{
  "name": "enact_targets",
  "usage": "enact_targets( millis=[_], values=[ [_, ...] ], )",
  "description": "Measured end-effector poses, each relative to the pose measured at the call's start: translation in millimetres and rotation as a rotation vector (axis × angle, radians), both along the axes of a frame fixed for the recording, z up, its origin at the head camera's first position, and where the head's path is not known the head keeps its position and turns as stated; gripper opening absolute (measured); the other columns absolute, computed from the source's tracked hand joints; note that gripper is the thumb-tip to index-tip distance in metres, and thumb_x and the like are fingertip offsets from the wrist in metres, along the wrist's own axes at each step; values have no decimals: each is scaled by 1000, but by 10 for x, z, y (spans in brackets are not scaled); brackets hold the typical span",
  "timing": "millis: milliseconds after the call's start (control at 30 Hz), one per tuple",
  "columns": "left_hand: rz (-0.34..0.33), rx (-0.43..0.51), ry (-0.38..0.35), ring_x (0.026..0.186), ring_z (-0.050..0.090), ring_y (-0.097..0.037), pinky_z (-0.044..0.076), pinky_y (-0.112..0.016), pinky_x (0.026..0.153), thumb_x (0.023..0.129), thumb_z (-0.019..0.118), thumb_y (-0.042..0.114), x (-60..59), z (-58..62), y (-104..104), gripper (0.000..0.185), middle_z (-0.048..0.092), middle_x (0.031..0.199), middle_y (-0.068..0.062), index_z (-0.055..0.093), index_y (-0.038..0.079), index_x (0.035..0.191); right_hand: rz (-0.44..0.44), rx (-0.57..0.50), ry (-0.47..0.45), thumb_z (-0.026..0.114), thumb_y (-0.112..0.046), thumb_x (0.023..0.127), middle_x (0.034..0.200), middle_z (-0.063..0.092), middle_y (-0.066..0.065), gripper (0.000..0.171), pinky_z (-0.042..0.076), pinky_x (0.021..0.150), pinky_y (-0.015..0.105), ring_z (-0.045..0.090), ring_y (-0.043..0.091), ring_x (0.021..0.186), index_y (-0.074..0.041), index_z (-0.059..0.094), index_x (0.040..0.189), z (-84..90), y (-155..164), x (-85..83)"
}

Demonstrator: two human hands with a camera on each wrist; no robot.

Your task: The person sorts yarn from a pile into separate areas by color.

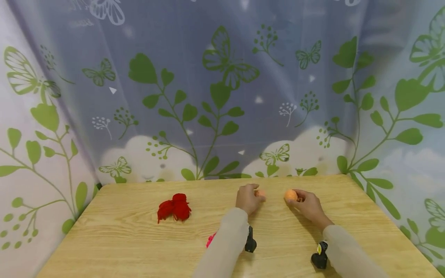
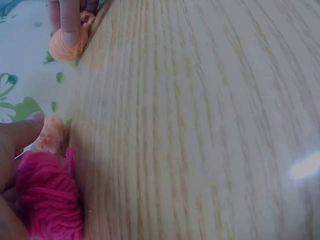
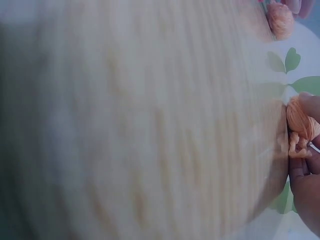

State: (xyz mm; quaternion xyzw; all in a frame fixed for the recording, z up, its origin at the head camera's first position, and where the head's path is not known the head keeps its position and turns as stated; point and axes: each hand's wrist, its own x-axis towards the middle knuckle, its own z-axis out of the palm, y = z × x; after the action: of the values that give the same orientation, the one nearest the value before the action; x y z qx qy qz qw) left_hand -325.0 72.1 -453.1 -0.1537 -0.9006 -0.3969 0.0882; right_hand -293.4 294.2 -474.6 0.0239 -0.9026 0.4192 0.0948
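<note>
My left hand [image 1: 248,199] holds a small pale orange yarn ball [image 1: 260,194] between thumb and fingers, near the table's far side. To its right, my right hand [image 1: 309,207] pinches another orange yarn ball [image 1: 290,195], whose loose strand bunches by the fingers in the right wrist view [image 3: 299,146]. A pink yarn ball [image 2: 50,197] appears large beside the left hand in the left wrist view. From the head, only a sliver of pink yarn [image 1: 210,239] shows past the left sleeve. Whether the left palm touches it I cannot tell.
Red yarn balls [image 1: 175,207] lie grouped on the left of the wooden table [image 1: 121,239]. A curtain [image 1: 222,96] printed with leaves and butterflies hangs behind the far edge and along both sides. Black wrist cameras [image 1: 250,240] sit at both cuffs.
</note>
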Motion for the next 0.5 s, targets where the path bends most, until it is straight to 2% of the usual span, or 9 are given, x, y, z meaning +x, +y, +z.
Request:
enact_targets(
  millis=[267, 500],
  values=[
    [18, -42, 55, 95, 68, -30, 55, -37, 80, 77, 81, 17, -16, -42, -1, 43, 71, 107, -13, 69, 0, 115, 1, -11, 3, 69, -18, 89, 97, 66, 15, 47, 43, 63, 28, 51, 18, 76, 9, 57, 126, 13, -11, 6],
    [20, -55, 46, 88, 69, -28, 56, -35, 74, 79, 80, 18, -25, -77, 7, 38, 72, 100, -11, 71, 2, 112, -1, 0, 4, 69, -16, 89, 98, 66, 16, 47, 44, 64, 28, 52, 18, 77, 9, 56, 126, 1, -2, 9]
  ],
)
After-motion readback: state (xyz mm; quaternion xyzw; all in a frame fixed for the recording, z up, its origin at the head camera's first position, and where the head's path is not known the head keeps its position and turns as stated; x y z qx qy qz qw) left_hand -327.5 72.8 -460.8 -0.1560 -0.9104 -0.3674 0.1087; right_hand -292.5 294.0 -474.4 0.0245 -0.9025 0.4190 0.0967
